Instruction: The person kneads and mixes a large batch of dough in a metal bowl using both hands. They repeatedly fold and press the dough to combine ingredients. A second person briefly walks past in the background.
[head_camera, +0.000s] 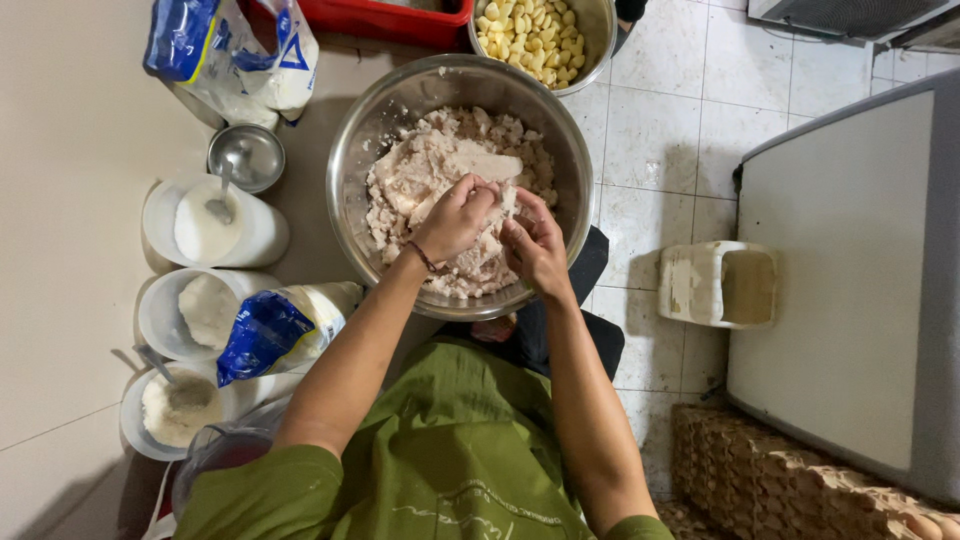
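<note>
Left hand (455, 215) and right hand (535, 243) meet over big round steel bowl (350, 150) | fingers clamped on pale chunky meat mass (420, 170), squeezing | white powder tubs (160, 225) close by on counter (70, 200)

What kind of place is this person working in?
Probably a home or small food-prep kitchen. Both hands, left hand and right hand, work pale chunky dough in a large round steel bowl, beside white tubs of powder on a tiled floor.

Both forearms reach forward, left hand (455, 218) and right hand (535, 243) curled, fingers close together.
</note>
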